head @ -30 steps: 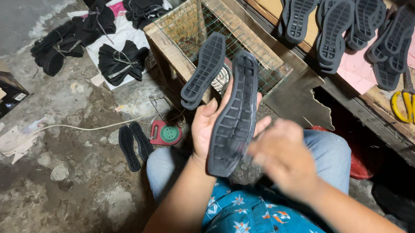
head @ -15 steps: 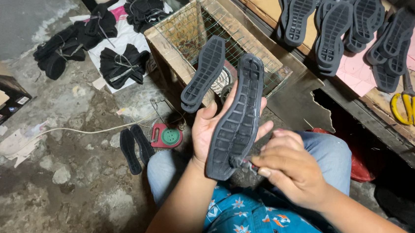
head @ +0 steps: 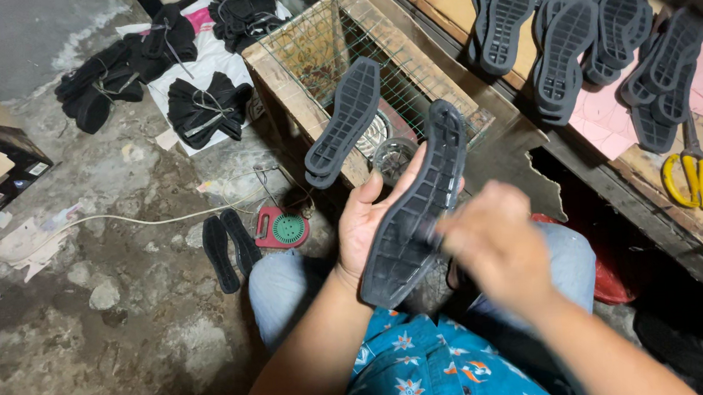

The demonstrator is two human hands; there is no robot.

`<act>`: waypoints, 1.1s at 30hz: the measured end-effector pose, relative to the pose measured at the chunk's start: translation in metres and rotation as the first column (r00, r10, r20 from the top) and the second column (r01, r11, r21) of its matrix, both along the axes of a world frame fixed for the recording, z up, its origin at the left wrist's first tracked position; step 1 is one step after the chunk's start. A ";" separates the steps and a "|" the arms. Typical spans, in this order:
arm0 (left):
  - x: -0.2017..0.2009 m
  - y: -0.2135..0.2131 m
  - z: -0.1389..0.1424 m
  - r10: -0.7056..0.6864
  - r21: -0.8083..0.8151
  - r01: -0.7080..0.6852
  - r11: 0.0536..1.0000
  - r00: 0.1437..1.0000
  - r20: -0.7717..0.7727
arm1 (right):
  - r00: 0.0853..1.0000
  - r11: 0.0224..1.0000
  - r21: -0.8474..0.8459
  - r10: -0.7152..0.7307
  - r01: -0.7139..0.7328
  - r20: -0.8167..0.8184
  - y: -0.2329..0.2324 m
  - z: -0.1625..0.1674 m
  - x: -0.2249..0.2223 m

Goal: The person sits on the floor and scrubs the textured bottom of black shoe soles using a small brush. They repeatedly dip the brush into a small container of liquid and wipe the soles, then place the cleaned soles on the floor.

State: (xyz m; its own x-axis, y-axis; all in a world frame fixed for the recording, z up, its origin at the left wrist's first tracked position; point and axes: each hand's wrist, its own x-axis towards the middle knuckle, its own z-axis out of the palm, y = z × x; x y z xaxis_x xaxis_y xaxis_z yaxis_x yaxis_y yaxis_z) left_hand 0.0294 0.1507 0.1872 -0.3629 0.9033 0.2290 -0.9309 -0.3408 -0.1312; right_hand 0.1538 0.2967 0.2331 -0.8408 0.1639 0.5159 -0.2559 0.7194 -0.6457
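Fingers of left hand: wrapped around dark rubber shoe sole, tread up, above lap. Right hand: blurred against sole's lower edge, grip indiscernible. Second sole: on wire-mesh crate front corner.

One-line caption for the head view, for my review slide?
Seated person's left hand holds a black shoe sole tread-up while the blurred right hand works at its edge, beside a wire-topped wooden crate.
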 end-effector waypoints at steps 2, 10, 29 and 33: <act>0.004 0.002 0.001 -0.019 0.145 0.027 0.989 0.998 -0.052 | 0.989 0.988 -0.044 -0.145 0.146 0.011 0.000 0.002 -0.002; -0.006 0.011 0.004 0.060 0.052 -0.055 0.997 0.993 -0.097 | 0.999 0.995 0.081 0.050 -0.050 -0.002 -0.012 0.005 0.005; -0.019 0.031 -0.007 0.278 -0.043 -0.287 0.957 0.948 -0.152 | 0.964 0.934 0.302 0.238 -0.193 -0.117 -0.025 0.023 0.014; -0.024 0.029 -0.006 0.339 -0.219 -0.383 0.897 0.917 -0.212 | 0.952 0.893 0.388 0.289 -0.229 -0.104 -0.025 0.033 0.019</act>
State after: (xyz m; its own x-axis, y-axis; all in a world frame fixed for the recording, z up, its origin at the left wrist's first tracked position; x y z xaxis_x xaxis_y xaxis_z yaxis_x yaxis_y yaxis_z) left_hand 0.0057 0.1796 0.1815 -0.6518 0.7521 0.0969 -0.7380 -0.6585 0.1471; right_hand 0.1724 0.2717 0.2664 -0.7320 -0.2750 0.6234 -0.5408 0.7910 -0.2861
